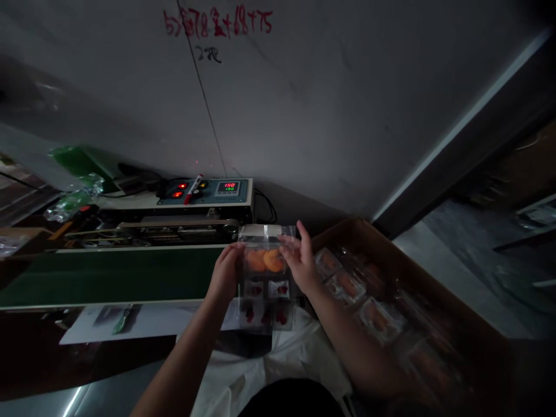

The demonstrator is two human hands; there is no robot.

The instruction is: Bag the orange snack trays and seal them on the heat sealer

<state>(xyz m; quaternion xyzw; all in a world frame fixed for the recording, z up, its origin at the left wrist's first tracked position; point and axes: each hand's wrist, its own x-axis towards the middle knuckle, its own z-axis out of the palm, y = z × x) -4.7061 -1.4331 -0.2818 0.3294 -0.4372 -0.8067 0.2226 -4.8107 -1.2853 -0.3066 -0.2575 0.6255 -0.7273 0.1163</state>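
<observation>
Between my two hands is a clear plastic bag (pixel 266 275) with orange pieces in its upper part and small red items in packets below. My left hand (pixel 226 267) pinches the bag's left edge near the top. On the right side my right hand (pixel 300 260) grips the bag, with the index finger stretched upward past its edge. The bag hangs just off the right end of the green conveyor belt (pixel 117 275) of a sealing machine (pixel 204 194). Its panel shows 190 on a lit display (pixel 228 187), and a red marker (pixel 193 190) lies across the panel.
A cardboard box (pixel 360 231) on the right holds several similar clear packages (pixel 380 318). White paper (pixel 160 324) with a green-handled tool (pixel 123 320) lies below the belt. Crumpled clear plastic (pixel 73 200) is at the left. Behind stands a wall (pixel 304 116) with handwriting.
</observation>
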